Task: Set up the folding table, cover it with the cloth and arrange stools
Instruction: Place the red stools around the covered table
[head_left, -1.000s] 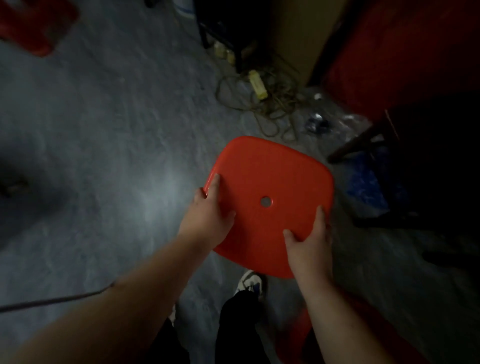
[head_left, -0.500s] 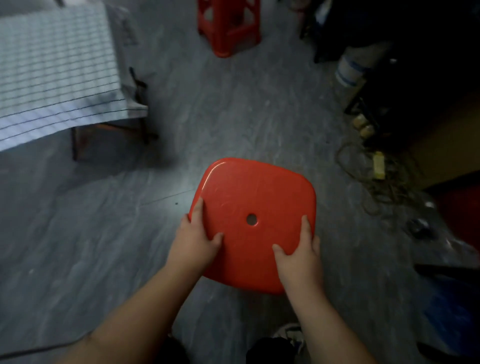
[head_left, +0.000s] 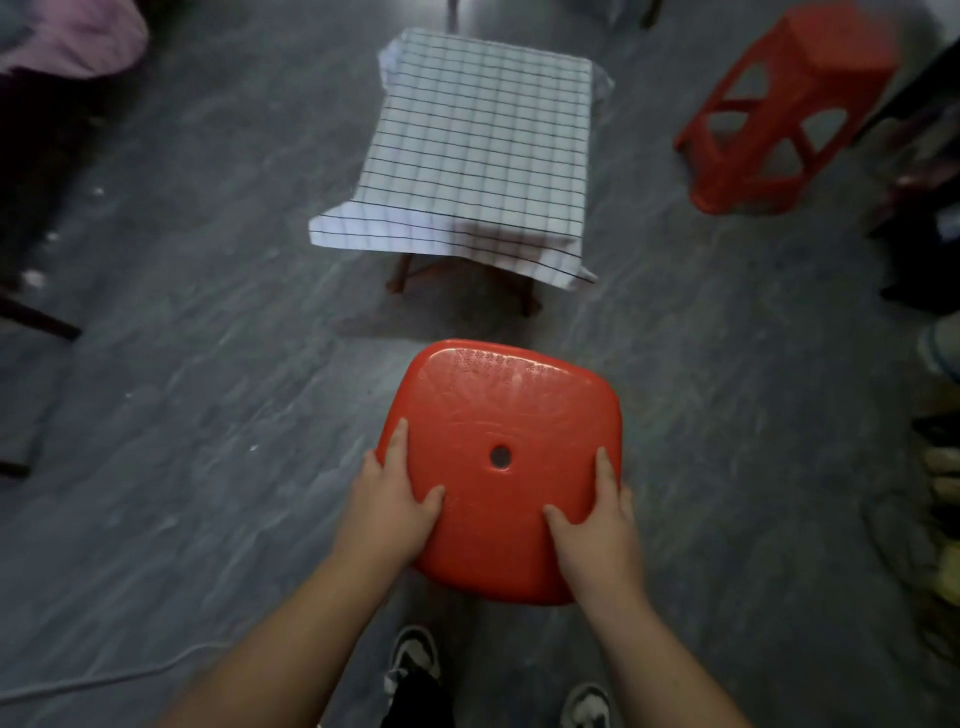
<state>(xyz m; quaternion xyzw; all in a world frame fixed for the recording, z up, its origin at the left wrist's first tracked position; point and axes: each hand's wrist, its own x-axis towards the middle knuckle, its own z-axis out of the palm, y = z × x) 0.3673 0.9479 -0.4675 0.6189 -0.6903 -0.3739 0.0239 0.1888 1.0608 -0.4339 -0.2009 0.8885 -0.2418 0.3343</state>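
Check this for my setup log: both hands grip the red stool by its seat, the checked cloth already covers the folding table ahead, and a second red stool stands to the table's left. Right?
Not quite. The head view shows the second red stool to the right of the folding table, not its left. The rest holds: left hand and right hand grip the red stool by its seat, and the checked cloth covers the table.
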